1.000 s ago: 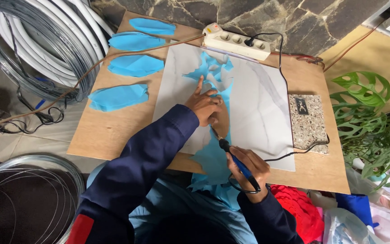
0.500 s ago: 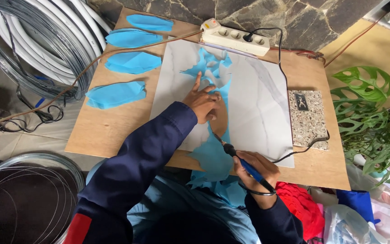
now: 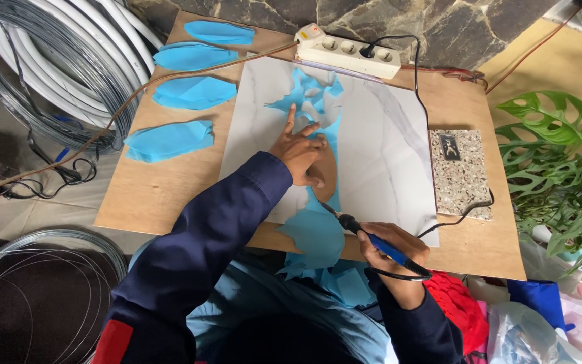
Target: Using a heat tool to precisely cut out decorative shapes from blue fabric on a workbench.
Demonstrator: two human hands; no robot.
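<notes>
Blue fabric | left hand flat, fingers spread | right hand grip clamped on heat tool

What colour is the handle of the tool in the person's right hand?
Blue with a black tip, on the corded pen-shaped tool held in the right hand; head view.

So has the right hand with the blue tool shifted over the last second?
Cannot tell: the right hand holding the blue tool sits at the white slab's near edge throughout; the camera itself shifted.
</notes>
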